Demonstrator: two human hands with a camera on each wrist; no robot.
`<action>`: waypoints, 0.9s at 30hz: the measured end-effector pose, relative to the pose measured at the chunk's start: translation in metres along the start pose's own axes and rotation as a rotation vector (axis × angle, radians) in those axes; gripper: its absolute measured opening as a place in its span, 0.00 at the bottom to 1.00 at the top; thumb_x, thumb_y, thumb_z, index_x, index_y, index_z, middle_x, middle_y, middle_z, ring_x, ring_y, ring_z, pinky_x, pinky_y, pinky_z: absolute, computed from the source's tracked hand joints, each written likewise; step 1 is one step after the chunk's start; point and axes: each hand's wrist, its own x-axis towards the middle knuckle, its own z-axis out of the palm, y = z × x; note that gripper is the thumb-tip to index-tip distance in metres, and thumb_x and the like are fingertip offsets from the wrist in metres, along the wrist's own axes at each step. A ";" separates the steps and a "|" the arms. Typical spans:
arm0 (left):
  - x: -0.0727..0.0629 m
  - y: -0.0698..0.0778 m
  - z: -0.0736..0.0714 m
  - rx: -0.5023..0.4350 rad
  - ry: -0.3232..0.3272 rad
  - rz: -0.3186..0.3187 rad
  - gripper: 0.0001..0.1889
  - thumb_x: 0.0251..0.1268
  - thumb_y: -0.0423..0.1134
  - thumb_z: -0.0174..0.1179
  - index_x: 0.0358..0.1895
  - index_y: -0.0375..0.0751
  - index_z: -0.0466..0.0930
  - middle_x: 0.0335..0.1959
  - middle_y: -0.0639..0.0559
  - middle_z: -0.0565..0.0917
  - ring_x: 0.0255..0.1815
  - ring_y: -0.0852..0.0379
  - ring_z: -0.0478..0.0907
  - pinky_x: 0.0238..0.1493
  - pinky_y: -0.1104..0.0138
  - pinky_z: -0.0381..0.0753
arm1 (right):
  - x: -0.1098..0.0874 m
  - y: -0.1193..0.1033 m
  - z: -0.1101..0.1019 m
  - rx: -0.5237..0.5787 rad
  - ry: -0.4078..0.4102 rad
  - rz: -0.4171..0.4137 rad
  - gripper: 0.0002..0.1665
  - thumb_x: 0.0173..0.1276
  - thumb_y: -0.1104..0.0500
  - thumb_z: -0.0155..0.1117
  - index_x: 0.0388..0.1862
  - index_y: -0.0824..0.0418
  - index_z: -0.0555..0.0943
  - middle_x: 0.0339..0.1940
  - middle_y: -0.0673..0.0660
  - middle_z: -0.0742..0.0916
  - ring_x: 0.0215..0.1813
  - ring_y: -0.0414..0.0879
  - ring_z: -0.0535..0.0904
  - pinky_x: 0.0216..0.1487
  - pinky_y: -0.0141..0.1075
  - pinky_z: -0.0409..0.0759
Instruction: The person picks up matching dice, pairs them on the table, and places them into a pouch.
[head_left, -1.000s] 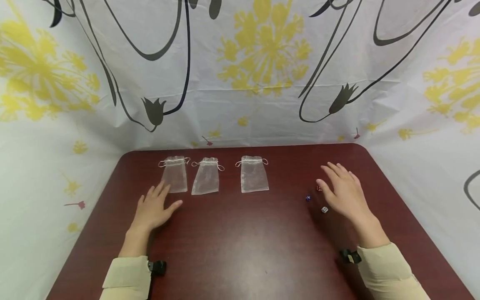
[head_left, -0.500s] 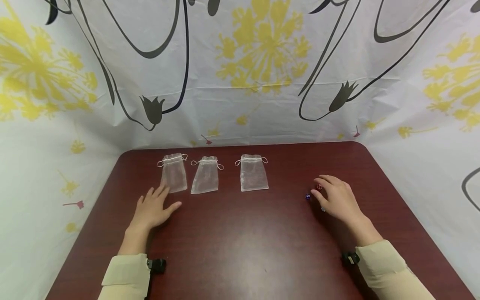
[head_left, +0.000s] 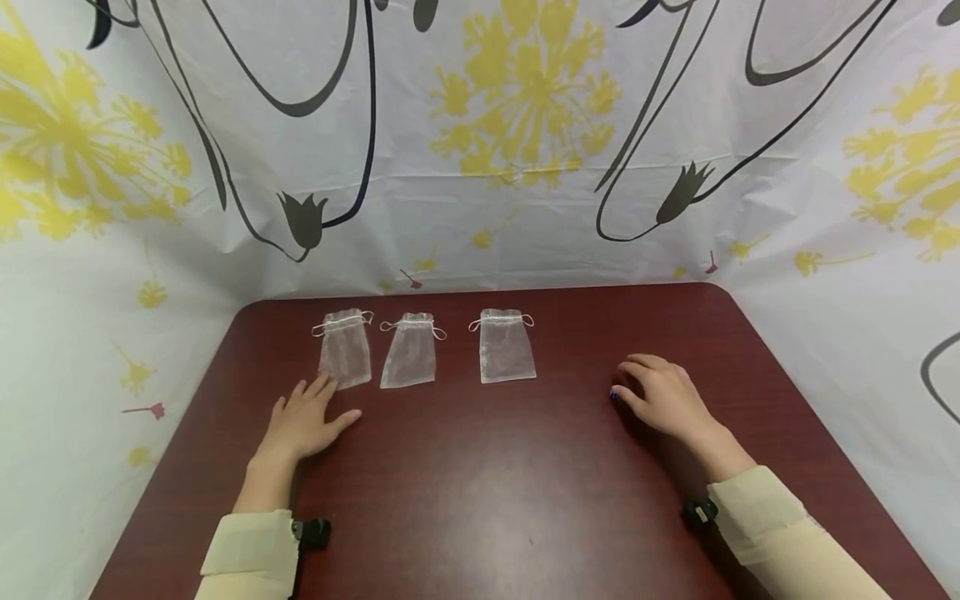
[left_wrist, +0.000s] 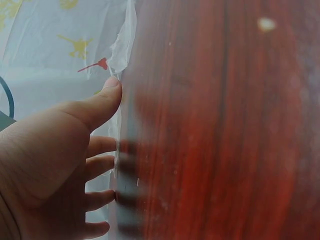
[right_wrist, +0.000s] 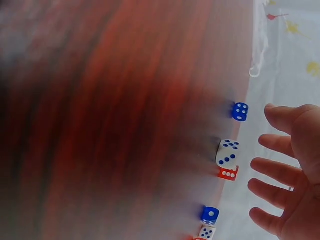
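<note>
Honestly, the head view loses most of the dice: the right hand [head_left: 663, 398] covers all but a bit of blue by the thumb tip. Right wrist cam shows blue die [right_wrist: 240, 112], white die [right_wrist: 227, 154] overlapping red die [right_wrist: 228, 174], then second blue die [right_wrist: 210, 215], second white die [right_wrist: 207, 232], and a red sliver [right_wrist: 199, 238] cut off at the frame bottom.

Right hand: fingers relaxed, slightly bent, no grip visible; in its wrist view the dice sit at 9 o'clock, clear of the fingertips. Left hand [head_left: 302, 422]: spread, thumb out, gripping nothing. Fingertips at the left bag's [head_left: 345, 350] near corner; can't confirm contact.

Clock from table centre, 12 = far edge: left hand 9, right hand and dice near 3, left bag 10, middle bag [head_left: 409, 354] 11, right bag [head_left: 507, 348] 12. Bags sheer, lying flat, drawstrings toward 12.

Table [head_left: 450, 542]: glossy dark red, glare near centre. Curtain [head_left: 420, 208] behind: white, yellow and grey plant print.
</note>
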 end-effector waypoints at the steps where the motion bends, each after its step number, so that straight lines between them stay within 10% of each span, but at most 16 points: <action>1: 0.000 0.000 0.000 -0.001 0.002 0.000 0.45 0.72 0.65 0.53 0.78 0.33 0.58 0.79 0.31 0.55 0.77 0.24 0.47 0.70 0.29 0.45 | 0.001 0.000 0.001 -0.006 -0.014 0.000 0.21 0.66 0.54 0.72 0.52 0.67 0.85 0.57 0.69 0.84 0.61 0.65 0.78 0.59 0.64 0.74; 27: -0.002 0.001 0.000 -0.021 -0.002 -0.006 0.44 0.72 0.62 0.56 0.78 0.32 0.57 0.78 0.30 0.55 0.77 0.24 0.45 0.70 0.29 0.44 | 0.003 0.000 0.005 -0.041 0.000 -0.087 0.09 0.61 0.59 0.77 0.36 0.62 0.88 0.51 0.67 0.87 0.53 0.63 0.83 0.47 0.63 0.79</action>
